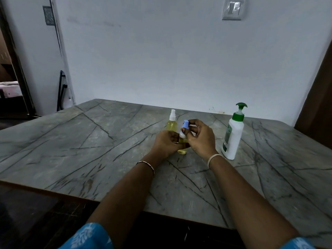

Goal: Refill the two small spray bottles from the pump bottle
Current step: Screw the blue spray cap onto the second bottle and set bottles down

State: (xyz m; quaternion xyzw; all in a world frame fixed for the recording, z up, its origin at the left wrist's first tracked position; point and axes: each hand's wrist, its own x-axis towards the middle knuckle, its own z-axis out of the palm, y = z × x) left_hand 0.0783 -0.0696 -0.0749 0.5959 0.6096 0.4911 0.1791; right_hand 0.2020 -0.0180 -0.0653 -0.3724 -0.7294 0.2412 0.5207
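A small spray bottle of yellow liquid is held over the table's middle. My left hand grips its body, which is mostly hidden. My right hand pinches its blue cap at the top. A second small spray bottle, yellow with a white nozzle, stands upright just behind my left hand. The white pump bottle with a green pump head stands upright to the right of my right hand, apart from it.
The grey marble-patterned table reaches back to a pale wall. A wall switch is high on the right. A brown door edge stands at the far right, and a doorway opens at the left.
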